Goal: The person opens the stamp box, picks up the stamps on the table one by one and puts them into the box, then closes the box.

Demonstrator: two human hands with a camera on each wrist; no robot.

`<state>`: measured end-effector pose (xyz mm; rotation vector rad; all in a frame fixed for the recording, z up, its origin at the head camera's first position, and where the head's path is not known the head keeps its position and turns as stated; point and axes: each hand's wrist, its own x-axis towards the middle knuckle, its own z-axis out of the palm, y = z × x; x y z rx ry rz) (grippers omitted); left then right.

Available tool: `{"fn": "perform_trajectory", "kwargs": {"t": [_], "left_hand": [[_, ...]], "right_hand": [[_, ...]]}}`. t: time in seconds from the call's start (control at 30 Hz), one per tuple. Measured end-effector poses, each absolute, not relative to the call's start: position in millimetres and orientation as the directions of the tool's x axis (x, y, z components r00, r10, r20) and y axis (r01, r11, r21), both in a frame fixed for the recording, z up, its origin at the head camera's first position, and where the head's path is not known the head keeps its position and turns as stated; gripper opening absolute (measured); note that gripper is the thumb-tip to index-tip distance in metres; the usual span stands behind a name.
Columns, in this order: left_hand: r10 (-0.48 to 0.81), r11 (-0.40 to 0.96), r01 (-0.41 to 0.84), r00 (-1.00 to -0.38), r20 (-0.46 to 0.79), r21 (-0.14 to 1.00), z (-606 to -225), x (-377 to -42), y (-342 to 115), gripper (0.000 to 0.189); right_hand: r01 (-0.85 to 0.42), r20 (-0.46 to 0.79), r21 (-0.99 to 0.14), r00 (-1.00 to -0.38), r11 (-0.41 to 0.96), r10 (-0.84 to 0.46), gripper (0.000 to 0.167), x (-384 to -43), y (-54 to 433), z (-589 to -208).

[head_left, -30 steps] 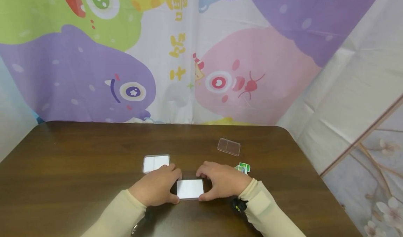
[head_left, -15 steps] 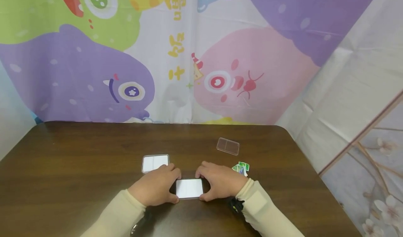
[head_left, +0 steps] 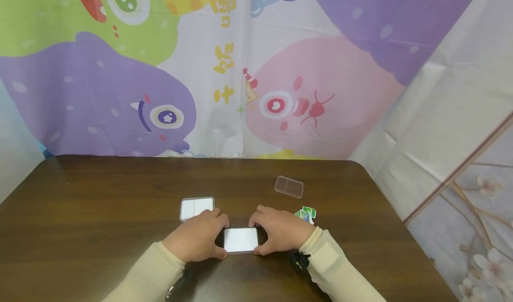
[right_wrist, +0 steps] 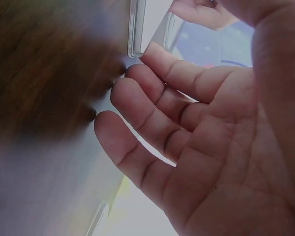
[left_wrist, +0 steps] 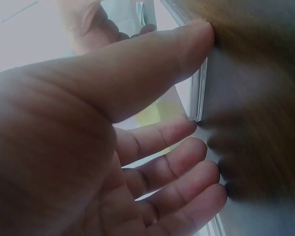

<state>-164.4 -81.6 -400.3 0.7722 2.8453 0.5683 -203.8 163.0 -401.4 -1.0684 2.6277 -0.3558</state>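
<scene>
A flat clear plastic case (head_left: 241,240) with a white surface inside lies on the table between both hands. My left hand (head_left: 199,236) holds its left end, thumb at the near corner and index finger at the far one. At the opposite end my right hand (head_left: 282,231) holds the two right corners likewise. In the left wrist view the case's clear edge (left_wrist: 202,93) runs between thumb and index finger, while the other fingertips rest on the table. The right wrist view shows the case's corner (right_wrist: 135,46) against the index fingertip; the right thumb's tip is out of frame there.
A second clear case (head_left: 196,207) with white inside lies just beyond the left hand, partly covered by it. Farther back on the right is a transparent plastic lid (head_left: 289,187). Small green printed cards (head_left: 307,214) lie in a loose pile behind the right hand. A printed curtain (head_left: 224,128) hangs behind the table.
Both hands keep the same hold on the case, which stays in place. Only the head view shifts slightly.
</scene>
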Motion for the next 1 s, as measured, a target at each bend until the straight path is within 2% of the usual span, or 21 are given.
{"fn": "perform_trajectory", "kwargs": {"t": [0.17,0.4,0.6,0.87,1.0], "left_hand": [[0.510,0.800,0.459,-0.860,-0.035,0.386,-401,-164,-81,0.054],[0.511,0.798,0.457,-0.858,-0.040,0.394,-401,-164,-83,0.057],[0.512,0.797,0.459,-0.858,-0.037,0.393,-398,-164,-83,0.058],[0.508,0.800,0.452,-0.860,-0.045,0.395,-396,-163,-83,0.056],[0.502,0.803,0.441,-0.863,-0.055,0.400,-396,-162,-83,0.056]], "right_hand": [[-0.624,-0.166,-0.343,-0.695,0.702,-0.700,0.046,-205,166,-400],[-0.627,-0.160,-0.305,-0.708,0.717,-0.687,0.045,-208,173,-399],[-0.574,-0.161,-0.283,-0.761,0.768,-0.628,0.046,-213,181,-395],[-0.543,-0.081,-0.296,-0.805,0.786,-0.587,0.040,-217,185,-397],[-0.488,-0.050,-0.303,-0.849,0.818,-0.525,0.039,-221,188,-403]]}}
